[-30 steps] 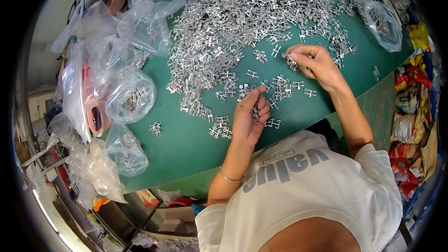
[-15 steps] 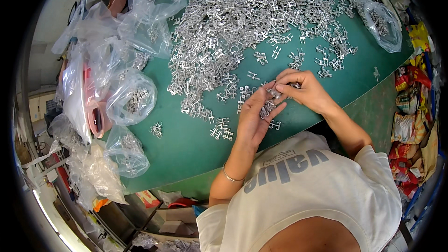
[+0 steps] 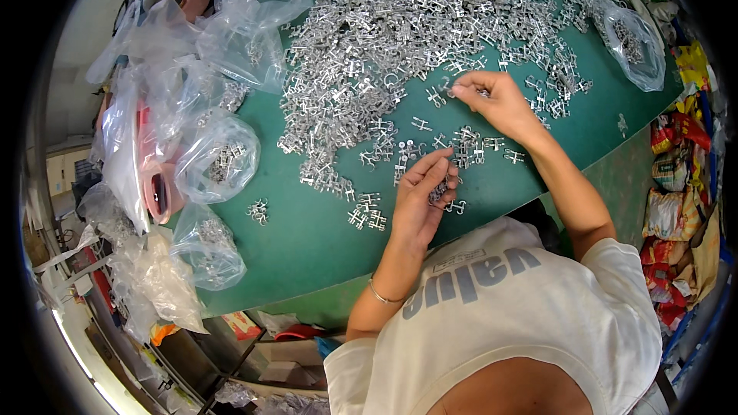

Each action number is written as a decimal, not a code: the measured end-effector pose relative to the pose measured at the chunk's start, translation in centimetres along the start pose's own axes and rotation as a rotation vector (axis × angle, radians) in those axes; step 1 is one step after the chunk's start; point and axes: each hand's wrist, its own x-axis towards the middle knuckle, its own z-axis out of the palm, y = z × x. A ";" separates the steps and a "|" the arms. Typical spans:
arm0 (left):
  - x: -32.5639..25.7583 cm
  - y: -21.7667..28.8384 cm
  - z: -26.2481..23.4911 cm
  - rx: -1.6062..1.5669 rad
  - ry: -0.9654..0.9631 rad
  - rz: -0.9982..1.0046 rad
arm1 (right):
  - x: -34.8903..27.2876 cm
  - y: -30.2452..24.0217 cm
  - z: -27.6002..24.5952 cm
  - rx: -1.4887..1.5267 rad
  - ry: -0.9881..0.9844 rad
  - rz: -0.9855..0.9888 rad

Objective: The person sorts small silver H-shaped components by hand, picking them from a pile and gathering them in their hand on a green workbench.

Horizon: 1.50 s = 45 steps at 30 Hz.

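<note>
A broad heap of small silvery metal hook-like pieces [image 3: 384, 23] covers the far middle of the green table [image 3: 307, 257]. My left hand [image 3: 423, 194], palm up near the table's front edge, curls round several of these metal pieces. Farther out and to the right, my right hand [image 3: 496, 100] is closed in a pinch, with bits of metal showing at its fingers beside the heap's near edge. Between the two hands lies a small loose cluster of metal pieces [image 3: 469, 146]. Another small group [image 3: 367, 211] rests left of my left hand.
Clear plastic bags with metal pieces [image 3: 219, 157] line the table's left side, by a pink container [image 3: 164, 192]. Another such bag [image 3: 634, 46] lies at the far right corner. Colourful packages [image 3: 667, 207] are stacked beyond the right edge.
My right hand has moved away from my left, outward toward the heap. My left hand stays near its place, still holding metal pieces. The cluster between the hands has come into view.
</note>
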 end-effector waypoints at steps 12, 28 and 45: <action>0.5 0.1 0.0 -0.050 -0.033 -0.007 | -3.3 -3.2 -1.1 0.233 -0.152 0.134; 0.3 -0.7 0.6 0.068 -0.087 -0.032 | -5.7 0.6 -2.2 -0.665 0.205 -0.108; 0.4 -1.1 0.4 -0.005 -0.216 -0.063 | -6.0 0.2 -5.0 1.152 -0.242 0.491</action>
